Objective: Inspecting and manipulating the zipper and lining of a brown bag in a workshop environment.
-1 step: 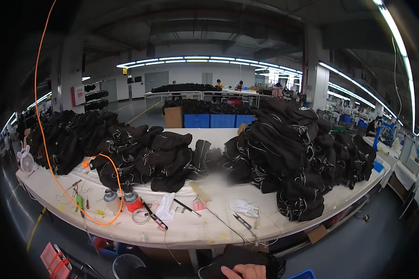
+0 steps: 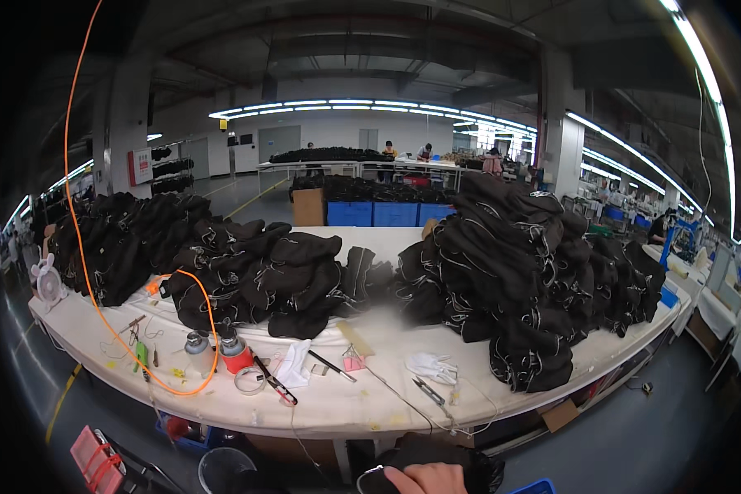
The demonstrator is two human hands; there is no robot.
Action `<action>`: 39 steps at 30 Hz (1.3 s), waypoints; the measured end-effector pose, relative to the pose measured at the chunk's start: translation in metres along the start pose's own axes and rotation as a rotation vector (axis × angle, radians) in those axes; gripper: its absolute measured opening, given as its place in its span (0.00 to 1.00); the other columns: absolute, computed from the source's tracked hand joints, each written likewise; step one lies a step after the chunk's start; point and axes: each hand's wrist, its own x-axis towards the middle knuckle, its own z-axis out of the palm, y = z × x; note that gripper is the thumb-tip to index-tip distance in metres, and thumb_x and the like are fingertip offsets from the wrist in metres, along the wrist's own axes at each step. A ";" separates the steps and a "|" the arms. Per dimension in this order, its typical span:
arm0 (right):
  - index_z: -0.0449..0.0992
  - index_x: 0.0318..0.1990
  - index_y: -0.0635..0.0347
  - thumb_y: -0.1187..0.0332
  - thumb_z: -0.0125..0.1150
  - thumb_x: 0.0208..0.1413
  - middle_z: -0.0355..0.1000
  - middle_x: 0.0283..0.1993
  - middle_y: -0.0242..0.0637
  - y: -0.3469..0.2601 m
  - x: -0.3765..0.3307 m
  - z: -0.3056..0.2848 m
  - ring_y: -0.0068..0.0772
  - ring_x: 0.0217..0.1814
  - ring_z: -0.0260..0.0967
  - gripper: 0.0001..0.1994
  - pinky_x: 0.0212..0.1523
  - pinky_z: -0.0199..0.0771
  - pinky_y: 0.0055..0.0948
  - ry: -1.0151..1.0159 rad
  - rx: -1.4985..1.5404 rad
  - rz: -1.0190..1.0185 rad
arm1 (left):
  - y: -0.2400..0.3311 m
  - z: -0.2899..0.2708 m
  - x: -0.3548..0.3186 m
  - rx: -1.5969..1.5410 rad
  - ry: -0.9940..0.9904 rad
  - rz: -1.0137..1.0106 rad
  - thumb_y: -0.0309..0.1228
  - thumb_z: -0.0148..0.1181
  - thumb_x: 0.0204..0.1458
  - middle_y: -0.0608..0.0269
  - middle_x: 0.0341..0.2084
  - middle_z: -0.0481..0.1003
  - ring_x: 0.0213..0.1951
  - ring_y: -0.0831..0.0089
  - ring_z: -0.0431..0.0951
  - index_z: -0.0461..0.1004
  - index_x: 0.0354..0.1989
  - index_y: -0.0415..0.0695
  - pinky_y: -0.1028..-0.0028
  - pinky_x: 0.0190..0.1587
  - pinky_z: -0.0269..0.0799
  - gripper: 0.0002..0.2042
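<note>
Right now only one of your hands [image 2: 424, 477] shows, at the very bottom edge of the view, resting on a dark garment [image 2: 436, 457] bunched below the near rim of the surface [image 2: 337, 407]; which hand it is, and whether it is gripping the cloth or just lying on it, I cannot tell, and the other hand is out of sight. That garment sits low and close to your body, crumpled, so no long axis or pointing direction can be read from it. Just beyond your hand and slightly to the right lie scissors [image 2: 428, 389] and white gloves [image 2: 434, 366], with a thin thread trailing over the rim; lifting the garment carelessly could snag that thread and drag the scissors off the edge. Farther ahead to the left, an orange cord [image 2: 202, 329] loops round two thread cones [image 2: 235, 354]; a tug there could topple them. The tall garment stack [image 2: 519, 288] ahead to the right leans and may slump if bumped.
</note>
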 end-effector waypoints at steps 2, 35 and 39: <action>0.72 0.39 0.58 0.59 0.64 0.48 0.62 0.35 0.40 0.006 0.006 0.008 0.43 0.39 0.62 0.15 0.39 0.61 0.40 -0.086 -0.076 -0.096 | 0.007 0.000 0.002 -0.057 -0.038 -0.075 0.29 0.61 0.51 0.55 0.55 0.71 0.60 0.55 0.67 0.69 0.59 0.46 0.59 0.63 0.58 0.24; 0.74 0.43 0.59 0.48 0.47 0.65 0.73 0.47 0.40 0.052 -0.016 0.097 0.43 0.58 0.66 0.21 0.59 0.56 0.48 -0.871 0.980 -0.184 | -0.039 0.096 -0.105 -1.808 -0.867 -0.060 0.24 0.39 0.66 0.58 0.63 0.64 0.60 0.72 0.68 0.63 0.63 0.37 0.73 0.62 0.65 0.18; 0.67 0.24 0.61 0.56 0.52 0.63 0.62 0.22 0.42 0.046 -0.032 0.119 0.51 0.28 0.64 0.20 0.30 0.65 0.43 -0.717 1.002 -0.166 | -0.038 0.090 -0.135 -1.679 -0.833 -0.027 0.25 0.41 0.66 0.58 0.64 0.63 0.62 0.71 0.67 0.63 0.63 0.37 0.72 0.63 0.63 0.18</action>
